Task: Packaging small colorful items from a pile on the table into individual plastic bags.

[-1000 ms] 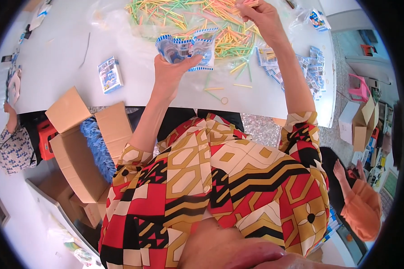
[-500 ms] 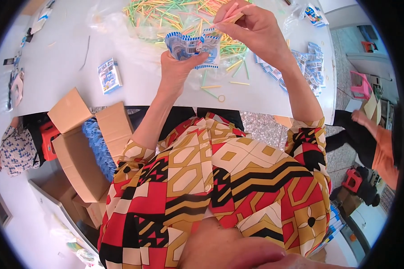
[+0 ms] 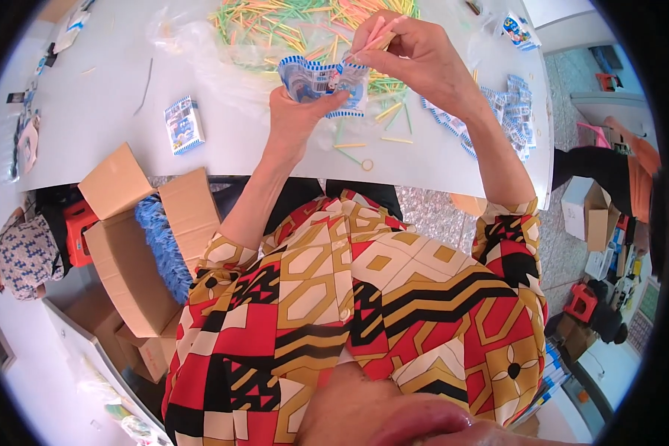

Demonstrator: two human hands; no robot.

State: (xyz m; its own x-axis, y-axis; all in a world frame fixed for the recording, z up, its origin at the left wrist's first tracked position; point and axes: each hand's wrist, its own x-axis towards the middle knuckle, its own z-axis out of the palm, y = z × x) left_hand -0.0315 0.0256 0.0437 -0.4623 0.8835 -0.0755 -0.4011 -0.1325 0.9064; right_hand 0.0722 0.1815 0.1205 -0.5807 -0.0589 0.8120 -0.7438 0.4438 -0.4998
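Note:
Over the table, my left hand pinches a blue-and-white printed plastic packet with its thumb across the front. The packet's upper edge gapes. My right hand is closed on several thin pink sticks, and its fingertips reach the packet's upper right corner. From here I cannot tell whether the stick ends are inside the packet. Just beyond both hands lies a loose pile of pink, green and yellow sticks on clear plastic film.
Flat blue-and-white packets lie right of my right forearm. A filled packet rests at left on the white table. An open carton with blue fringed material stands below the left edge. Other people are at both sides.
My right hand has come slightly down and left with the pink sticks, closer to the packet. The packet has shifted a little right. The person at right has moved, and a box shows there.

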